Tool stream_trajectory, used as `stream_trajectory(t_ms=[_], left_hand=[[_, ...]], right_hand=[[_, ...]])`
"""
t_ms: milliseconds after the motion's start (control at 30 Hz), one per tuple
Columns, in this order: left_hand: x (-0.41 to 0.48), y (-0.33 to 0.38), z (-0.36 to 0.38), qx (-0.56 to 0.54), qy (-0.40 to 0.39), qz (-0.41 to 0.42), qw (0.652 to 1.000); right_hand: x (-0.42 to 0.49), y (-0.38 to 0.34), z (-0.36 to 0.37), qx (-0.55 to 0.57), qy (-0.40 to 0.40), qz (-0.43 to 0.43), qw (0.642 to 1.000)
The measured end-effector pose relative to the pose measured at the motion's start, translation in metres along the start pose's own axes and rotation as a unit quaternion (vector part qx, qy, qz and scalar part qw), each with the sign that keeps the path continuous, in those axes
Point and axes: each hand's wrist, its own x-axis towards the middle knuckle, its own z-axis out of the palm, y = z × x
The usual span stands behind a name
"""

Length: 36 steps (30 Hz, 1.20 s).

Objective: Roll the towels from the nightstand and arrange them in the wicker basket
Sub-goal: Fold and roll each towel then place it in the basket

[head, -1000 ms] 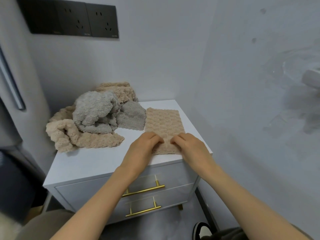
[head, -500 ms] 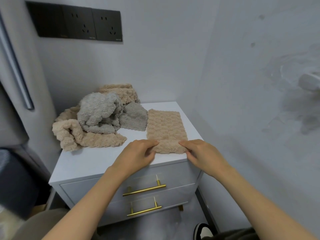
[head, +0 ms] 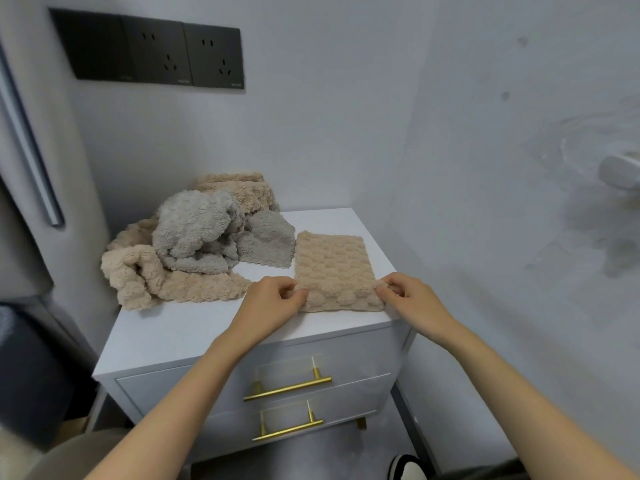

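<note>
A beige towel [head: 332,265] lies folded in a flat strip on the right side of the white nightstand [head: 194,327]. My left hand [head: 273,299] pinches its near left corner and my right hand [head: 408,296] pinches its near right corner; the near edge is lifted slightly into a small roll. A heap of loose towels sits at the back left: a grey towel [head: 207,233] on top of another beige towel [head: 166,282]. No wicker basket is in view.
The nightstand stands in a corner, with walls close behind and to the right. Black wall sockets [head: 152,53] hang above it. Two drawers with gold handles [head: 287,388] face me. A dark object stands at the far left and a shoe [head: 405,467] is on the floor.
My hands moved apart from the middle of the towel's near edge to its two near corners, and the near edge has started to curl up. The camera shifted slightly.
</note>
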Motion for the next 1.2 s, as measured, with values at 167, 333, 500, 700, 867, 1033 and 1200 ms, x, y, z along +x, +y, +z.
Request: stream_trajectory(t_ms=[167, 333, 500, 700, 867, 1033, 1200], left_hand=[[0.007, 0.003, 0.004, 0.015, 0.012, -0.048, 0.999], [0.011, 0.006, 0.01, 0.081, 0.043, -0.087, 0.992], [0.01, 0.014, 0.014, 0.113, 0.092, -0.042, 0.988], [0.008, 0.014, 0.03, 0.118, 0.11, 0.184, 0.97], [0.003, 0.014, 0.035, 0.122, 0.083, 0.217, 0.965], [-0.004, 0.011, 0.035, 0.147, 0.076, 0.202, 0.965], [-0.006, 0.003, 0.024, 0.132, 0.033, 0.187, 0.973]], right_hand=[[0.006, -0.001, 0.004, -0.008, 0.029, 0.074, 0.997], [0.011, -0.003, 0.015, -0.059, 0.089, 0.105, 0.989], [0.01, -0.009, 0.023, -0.192, 0.136, 0.054, 0.97], [0.008, -0.008, 0.035, -0.25, 0.197, -0.197, 0.927], [0.003, -0.001, 0.045, -0.231, 0.156, -0.263, 0.924], [-0.004, 0.005, 0.038, -0.261, 0.111, -0.271, 0.92], [-0.005, 0.019, 0.02, -0.249, 0.068, -0.213, 0.942]])
